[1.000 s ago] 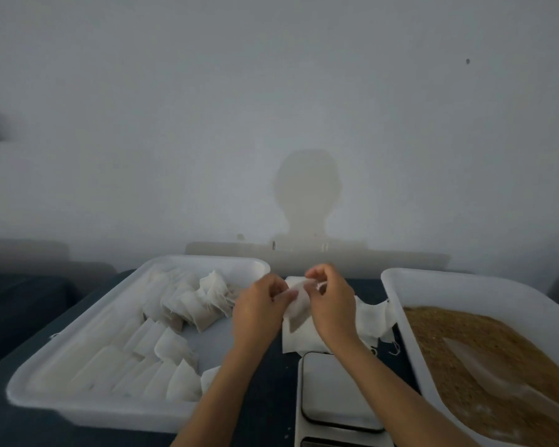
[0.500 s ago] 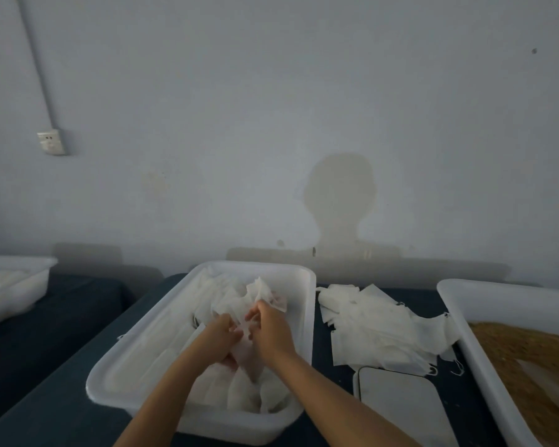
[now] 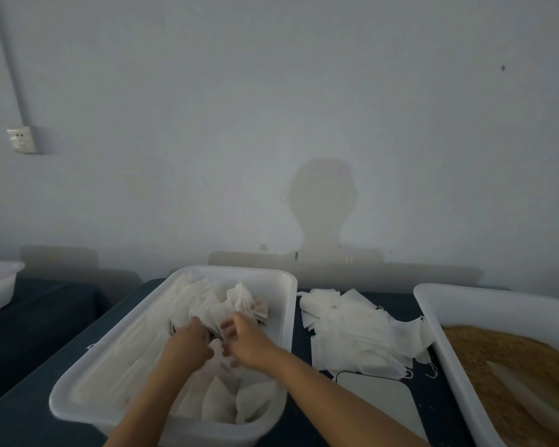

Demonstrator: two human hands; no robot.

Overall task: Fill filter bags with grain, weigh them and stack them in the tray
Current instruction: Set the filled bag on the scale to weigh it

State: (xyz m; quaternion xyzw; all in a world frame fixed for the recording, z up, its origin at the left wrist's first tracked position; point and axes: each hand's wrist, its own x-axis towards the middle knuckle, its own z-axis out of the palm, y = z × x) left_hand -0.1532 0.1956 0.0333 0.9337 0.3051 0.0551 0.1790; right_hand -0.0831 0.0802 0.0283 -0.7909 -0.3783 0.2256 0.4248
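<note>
Evidently both hands, left (image 3: 192, 341) and right (image 3: 250, 341), meet over the middle of the tray (image 3: 284, 321), fingers curled on a filled filter bag (image 3: 221, 348) between them (its long axis unclear); stacked bags lie nearer and beyond, on a dark table (image 3: 29, 411) by a grey wall.

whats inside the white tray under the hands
The white tray holds filled filter bags, stacked in rows. The left hand and right hand cover the bags beneath them.
</note>
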